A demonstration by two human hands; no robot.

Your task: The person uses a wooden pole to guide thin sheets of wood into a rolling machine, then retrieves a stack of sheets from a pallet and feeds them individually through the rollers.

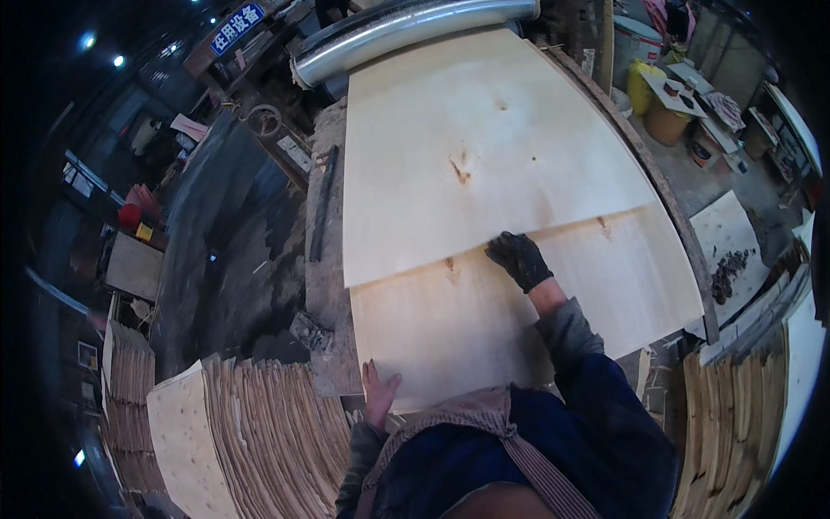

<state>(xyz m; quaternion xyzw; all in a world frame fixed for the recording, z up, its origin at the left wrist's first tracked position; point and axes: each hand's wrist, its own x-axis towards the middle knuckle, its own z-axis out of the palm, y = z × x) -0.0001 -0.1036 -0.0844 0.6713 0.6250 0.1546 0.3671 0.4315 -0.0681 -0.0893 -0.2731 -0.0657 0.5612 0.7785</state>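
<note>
Two pale wood veneer sheets lie overlapped on a work table in front of me. The upper veneer sheet (432, 156) reaches back to a shiny metal roller and has brown knots. Its near edge crosses the lower veneer sheet (467, 320), which extends toward my body. At that edge, my right hand (519, 259), in a black glove, has its fingers curled on the upper sheet. My bare left hand (379, 394) rests by the lower sheet's near left corner, thumb and finger apart.
The metal roller (415, 39) spans the table's far end. Stacked veneer sheets stand at the near left (268, 424) and near right (735, 424). A dark bar (324, 203) lies along the table's left side. Buckets and a yellow bag (641, 85) sit at the far right.
</note>
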